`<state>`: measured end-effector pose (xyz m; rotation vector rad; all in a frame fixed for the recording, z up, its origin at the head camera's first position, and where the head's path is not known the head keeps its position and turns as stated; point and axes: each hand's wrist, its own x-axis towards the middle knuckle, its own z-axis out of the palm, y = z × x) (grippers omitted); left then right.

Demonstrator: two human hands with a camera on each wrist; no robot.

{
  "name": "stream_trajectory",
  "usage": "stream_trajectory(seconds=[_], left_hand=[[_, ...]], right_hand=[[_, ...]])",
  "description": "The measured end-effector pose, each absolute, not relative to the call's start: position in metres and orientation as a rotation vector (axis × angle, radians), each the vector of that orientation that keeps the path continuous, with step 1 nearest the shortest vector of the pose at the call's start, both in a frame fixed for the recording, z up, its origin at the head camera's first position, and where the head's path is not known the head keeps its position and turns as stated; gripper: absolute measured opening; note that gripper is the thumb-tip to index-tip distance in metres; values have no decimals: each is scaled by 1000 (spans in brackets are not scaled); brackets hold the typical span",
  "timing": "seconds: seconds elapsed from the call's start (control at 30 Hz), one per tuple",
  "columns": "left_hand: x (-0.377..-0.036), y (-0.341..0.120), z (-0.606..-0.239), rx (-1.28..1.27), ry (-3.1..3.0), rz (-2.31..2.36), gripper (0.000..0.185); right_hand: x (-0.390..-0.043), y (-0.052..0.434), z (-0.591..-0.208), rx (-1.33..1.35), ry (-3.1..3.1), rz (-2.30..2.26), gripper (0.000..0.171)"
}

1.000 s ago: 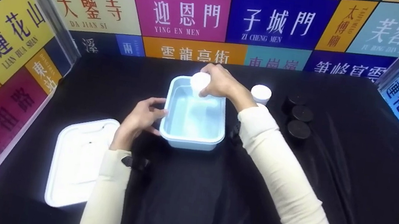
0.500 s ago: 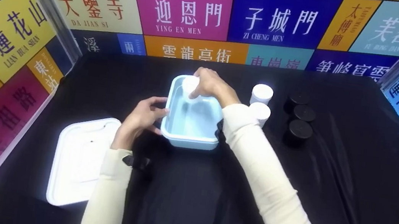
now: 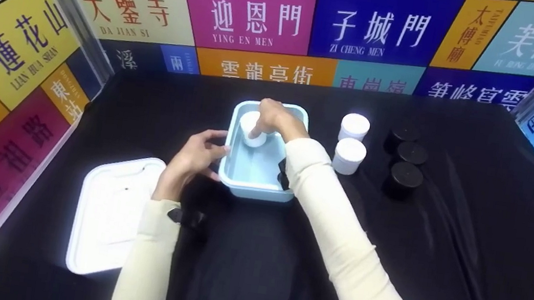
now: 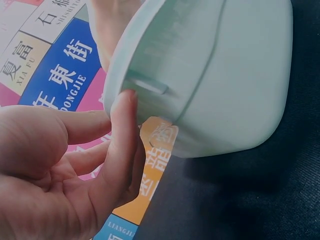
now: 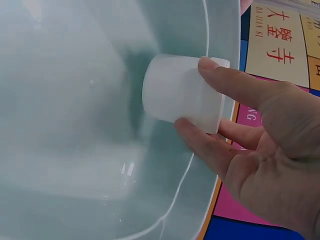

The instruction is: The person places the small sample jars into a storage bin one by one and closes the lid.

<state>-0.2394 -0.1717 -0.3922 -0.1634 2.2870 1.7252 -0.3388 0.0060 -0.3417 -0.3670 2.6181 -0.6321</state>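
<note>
Pinches a white jar with the right hand, now lower inside the light-blue box than a moment ago, touching the box's side with a loosely spread left hand, leaving two other white jars outside.

Head-worn, looks forward and down past the far edge of the black-draped table. Closer, shares the light-blue box: faces its outer wall from the left wrist, its inside from the right.

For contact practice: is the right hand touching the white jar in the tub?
Touching: the right wrist view shows the right hand gripping the white jar between its fingertips.
</note>
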Motion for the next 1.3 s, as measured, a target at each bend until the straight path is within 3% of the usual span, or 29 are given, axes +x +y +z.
stream_trajectory(seconds=[0.6,0.93,1.07,1.3], left_hand=[[-242,-156,-394,-90,2266,1756,49],[-242,-164,-396,-126,2283,1716,50],[-240,-171,-395,-131,2291,1704,51],[-239,-175,-395,-140,2294,1692,51]], right_hand=[[-335,23,-342,-229,2548,-592,59],[-341,26,-325,-349,2606,-536,61],[-338,28,-318,-368,2612,-656,66],[-322,38,-310,-475,2637,-930,59]])
